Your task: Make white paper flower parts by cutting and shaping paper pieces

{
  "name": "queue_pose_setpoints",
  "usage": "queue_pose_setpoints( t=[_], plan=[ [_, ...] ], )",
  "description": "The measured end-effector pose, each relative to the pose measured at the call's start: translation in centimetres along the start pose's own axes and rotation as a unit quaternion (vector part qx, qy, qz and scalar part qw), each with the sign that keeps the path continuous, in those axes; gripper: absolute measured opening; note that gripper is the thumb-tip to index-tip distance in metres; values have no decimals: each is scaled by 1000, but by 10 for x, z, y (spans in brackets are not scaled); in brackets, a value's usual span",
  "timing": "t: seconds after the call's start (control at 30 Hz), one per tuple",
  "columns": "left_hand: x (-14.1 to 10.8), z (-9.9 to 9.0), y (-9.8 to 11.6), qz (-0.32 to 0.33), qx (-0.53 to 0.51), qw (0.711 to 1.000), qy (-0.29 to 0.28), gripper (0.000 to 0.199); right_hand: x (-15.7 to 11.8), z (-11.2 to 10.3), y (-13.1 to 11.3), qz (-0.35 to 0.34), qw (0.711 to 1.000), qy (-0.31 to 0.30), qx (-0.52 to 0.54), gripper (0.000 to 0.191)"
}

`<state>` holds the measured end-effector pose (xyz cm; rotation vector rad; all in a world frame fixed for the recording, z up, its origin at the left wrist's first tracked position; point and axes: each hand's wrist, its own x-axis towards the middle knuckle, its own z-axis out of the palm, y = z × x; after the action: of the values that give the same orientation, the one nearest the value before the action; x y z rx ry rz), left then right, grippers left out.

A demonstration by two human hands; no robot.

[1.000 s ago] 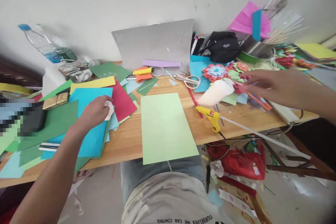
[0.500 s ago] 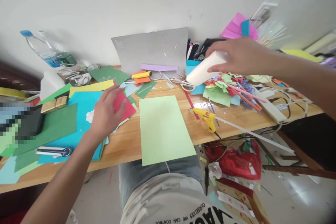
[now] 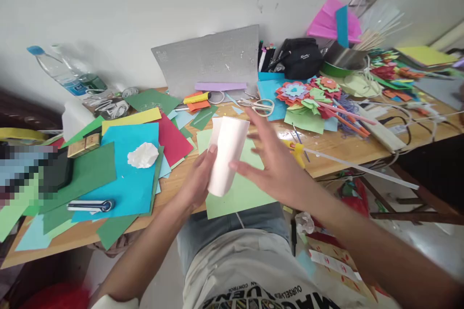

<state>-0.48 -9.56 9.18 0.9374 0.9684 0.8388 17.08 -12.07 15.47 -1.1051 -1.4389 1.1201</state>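
A roll of white paper (image 3: 229,157) is held upright and slightly tilted in front of me, over a light green sheet (image 3: 242,193) on the table. My left hand (image 3: 197,178) is closed round its left side, with the thumb against the front. On the right, my right hand (image 3: 271,164) has its fingers spread, and its thumb tip is at the roll's side; whether it touches I cannot tell. Some of the green sheet is hidden behind the roll and my hands. Just past my right wrist lies a yellow glue gun (image 3: 297,152), partly covered.
To the left are a blue sheet (image 3: 119,174), crumpled white tissue (image 3: 142,155), a utility knife (image 3: 90,205) and green papers. Scissors (image 3: 261,106), paper flowers (image 3: 294,92) and a power strip (image 3: 386,135) lie to the right. A grey board (image 3: 210,60) leans on the wall.
My right hand has brought the white roll from the back right to the middle, above the green sheet, and loosened its fingers. My left hand has come from the left papers and gripped the roll.
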Motion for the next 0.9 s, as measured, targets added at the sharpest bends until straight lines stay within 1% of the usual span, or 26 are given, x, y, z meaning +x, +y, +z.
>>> queue_pose_setpoints(
  t=[0.03,0.07,0.13,0.17,0.23,0.27,0.3,0.4,0.47,0.53,0.63,0.77,0.83,0.9],
  plan=[
    [2,3,-3,25,4,1000,16,61,-1,10,17,28,999,11,22,89],
    [5,5,-7,48,18,998,27,58,0,20,34,56,997,33,36,96],
    [14,4,-13,83,77,992,64,53,6,36,64,97,991,88,35,97],
    [19,0,-16,94,109,985,93,52,11,41,76,101,989,102,44,93],
    [29,-11,-21,95,150,972,155,51,24,45,95,98,983,99,117,77],
    [34,-18,-21,83,146,971,173,51,30,43,102,107,977,86,164,71],
    [37,-25,-21,66,126,974,177,51,37,39,108,125,967,74,209,66],
    [40,-45,-13,29,24,987,157,50,53,21,116,205,935,24,289,57],
    [37,-56,-4,34,-15,988,153,49,59,8,118,228,926,-10,301,58],
    [33,-64,6,45,-22,986,161,46,64,-1,118,221,927,-31,302,61],
    [26,-76,18,44,-5,982,185,40,67,-9,119,213,924,-51,314,67],
    [20,-92,27,48,49,972,224,33,67,-11,125,211,910,-71,349,77],
    [17,-100,32,59,55,964,253,31,66,-10,128,208,909,-74,352,81],
    [13,-106,38,70,42,958,275,29,64,-9,130,210,912,-71,344,80]
  ],
)
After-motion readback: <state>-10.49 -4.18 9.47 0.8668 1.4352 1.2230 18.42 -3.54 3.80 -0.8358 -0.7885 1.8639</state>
